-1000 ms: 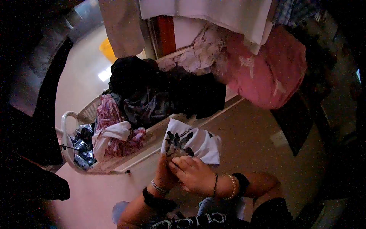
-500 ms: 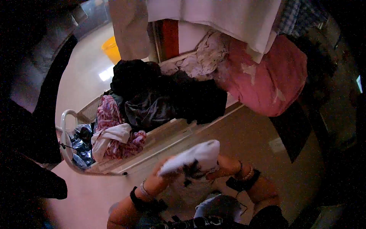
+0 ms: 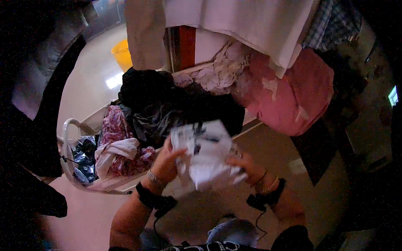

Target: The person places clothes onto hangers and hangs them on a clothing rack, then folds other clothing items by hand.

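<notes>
Between my two hands hangs a white cloth with a dark print (image 3: 209, 154), blurred by motion and partly spread. My left hand (image 3: 167, 161) grips its left edge, the thumb lying over the fabric. On the opposite side my right hand (image 3: 247, 167) pinches the right edge, its fingers somewhat smeared. Just beyond the cloth lie dark clothes (image 3: 180, 100) in a heap. A pink-and-white patterned cloth (image 3: 115, 125) with a pale piece across it is to the left of that heap.
A white metal frame (image 3: 69, 167) curves round shiny dark plastic (image 3: 85, 157) at the left. A large pink bundle (image 3: 295, 96) stands at the right. Pale fabric (image 3: 238, 16) hangs at the top. Behind, a yellow bucket (image 3: 122, 54) is on the floor (image 3: 90, 83).
The white cloth has gone from bunched between my close-together hands to spread out. My hands have moved apart, then up and away from my body with it.
</notes>
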Motion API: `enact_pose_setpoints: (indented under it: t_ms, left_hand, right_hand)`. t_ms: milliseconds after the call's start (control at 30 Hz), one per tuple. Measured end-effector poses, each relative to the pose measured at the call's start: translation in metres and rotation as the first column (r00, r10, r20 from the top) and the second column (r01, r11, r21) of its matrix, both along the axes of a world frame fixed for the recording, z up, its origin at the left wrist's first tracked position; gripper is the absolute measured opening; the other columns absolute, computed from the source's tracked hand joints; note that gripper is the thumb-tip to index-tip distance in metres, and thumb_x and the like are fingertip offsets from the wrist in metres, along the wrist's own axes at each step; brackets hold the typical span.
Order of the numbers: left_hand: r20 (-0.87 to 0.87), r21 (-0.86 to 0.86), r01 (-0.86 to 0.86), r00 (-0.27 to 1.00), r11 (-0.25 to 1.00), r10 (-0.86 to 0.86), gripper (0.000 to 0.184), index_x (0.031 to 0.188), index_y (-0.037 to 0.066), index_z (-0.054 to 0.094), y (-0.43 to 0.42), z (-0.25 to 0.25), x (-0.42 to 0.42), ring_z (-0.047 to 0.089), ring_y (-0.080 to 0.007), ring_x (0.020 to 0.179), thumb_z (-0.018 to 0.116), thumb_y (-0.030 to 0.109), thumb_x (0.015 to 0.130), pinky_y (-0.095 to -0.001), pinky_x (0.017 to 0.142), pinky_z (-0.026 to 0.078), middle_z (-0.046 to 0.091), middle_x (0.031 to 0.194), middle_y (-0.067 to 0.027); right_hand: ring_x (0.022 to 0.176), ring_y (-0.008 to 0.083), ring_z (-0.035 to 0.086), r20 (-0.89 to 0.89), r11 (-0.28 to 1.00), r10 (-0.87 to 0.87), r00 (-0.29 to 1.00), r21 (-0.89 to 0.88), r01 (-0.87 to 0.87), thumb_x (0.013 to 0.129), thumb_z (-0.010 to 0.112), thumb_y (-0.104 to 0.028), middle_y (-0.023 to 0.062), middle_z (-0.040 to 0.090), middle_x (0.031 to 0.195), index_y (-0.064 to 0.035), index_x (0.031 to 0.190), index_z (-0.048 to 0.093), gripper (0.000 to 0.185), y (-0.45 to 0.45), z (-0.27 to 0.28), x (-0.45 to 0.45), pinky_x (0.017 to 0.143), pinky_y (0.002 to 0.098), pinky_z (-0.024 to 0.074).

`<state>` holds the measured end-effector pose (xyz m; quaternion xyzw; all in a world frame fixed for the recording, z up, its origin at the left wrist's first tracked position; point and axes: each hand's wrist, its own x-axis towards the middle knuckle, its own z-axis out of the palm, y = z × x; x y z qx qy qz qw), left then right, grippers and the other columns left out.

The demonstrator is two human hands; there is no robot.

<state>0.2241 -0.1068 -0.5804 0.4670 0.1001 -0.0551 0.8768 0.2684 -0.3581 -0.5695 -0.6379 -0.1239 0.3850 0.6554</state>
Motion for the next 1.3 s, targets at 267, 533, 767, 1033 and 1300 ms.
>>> enact_pose_setpoints:
  t_ms: [267,533,767,1033,1300]
  left_hand:
    - [0.089,0.119,-0.127,0.989,0.985,0.117,0.057,0.129,0.009,0.028,-0.005,-0.020,-0.016,0.040,-0.0255,0.115,0.057,0.012,0.080,-0.0368,0.091,0.038,0.038,0.128,-0.0109]
    - [-0.112,0.147,-0.033,0.992,0.989,0.050,0.050,0.126,0.007,0.032,0.026,-0.052,-0.103,0.042,-0.0256,0.114,0.057,0.013,0.083,-0.0357,0.091,0.037,0.039,0.127,-0.0127]
    - [-0.210,0.093,-0.050,0.975,0.994,0.069,0.045,0.124,0.006,0.034,0.040,-0.058,-0.120,0.044,-0.0250,0.111,0.055,0.012,0.083,-0.0359,0.089,0.039,0.043,0.123,-0.0122]
    - [-0.165,0.085,-0.063,0.983,0.994,0.076,0.044,0.122,0.006,0.035,0.048,-0.054,-0.119,0.046,-0.0246,0.110,0.055,0.012,0.083,-0.0368,0.088,0.041,0.044,0.121,-0.0125]
    - [-0.124,0.074,-0.043,0.991,0.996,0.052,0.045,0.123,0.007,0.035,0.047,-0.049,-0.116,0.046,-0.0241,0.110,0.056,0.011,0.084,-0.0355,0.087,0.042,0.044,0.121,-0.0119]
  right_hand:
    - [0.098,0.0208,0.054,0.589,0.968,0.184,0.787,-0.246,-0.042,0.077,0.059,-0.019,0.0087,0.057,0.107,-0.0028,0.109,0.056,0.036,0.025,-0.034,0.199,0.081,0.0323,0.0442]
    - [0.096,0.0300,0.055,0.208,0.276,0.572,0.794,-0.960,0.053,0.063,0.054,-0.065,0.0175,0.057,0.107,-0.0025,0.101,0.062,0.073,0.040,0.012,0.225,0.084,0.0371,0.0419]
    - [0.100,0.0305,0.052,0.361,0.186,0.482,0.798,-0.933,0.309,0.063,0.058,-0.058,0.0175,0.055,0.110,-0.0019,0.115,0.049,0.077,0.071,-0.021,0.246,0.086,0.0369,0.0407]
    - [0.099,0.0294,0.052,0.556,0.557,0.434,0.709,-0.784,0.274,0.064,0.064,-0.049,0.0166,0.055,0.110,-0.0014,0.124,0.039,0.080,0.082,0.011,0.200,0.085,0.0361,0.0413]
    - [0.088,0.0250,0.055,0.801,0.907,0.217,0.558,-0.377,0.190,0.066,0.068,-0.035,0.0153,0.058,0.101,0.0008,0.121,0.043,0.070,0.116,0.103,0.220,0.077,0.0341,0.0447]
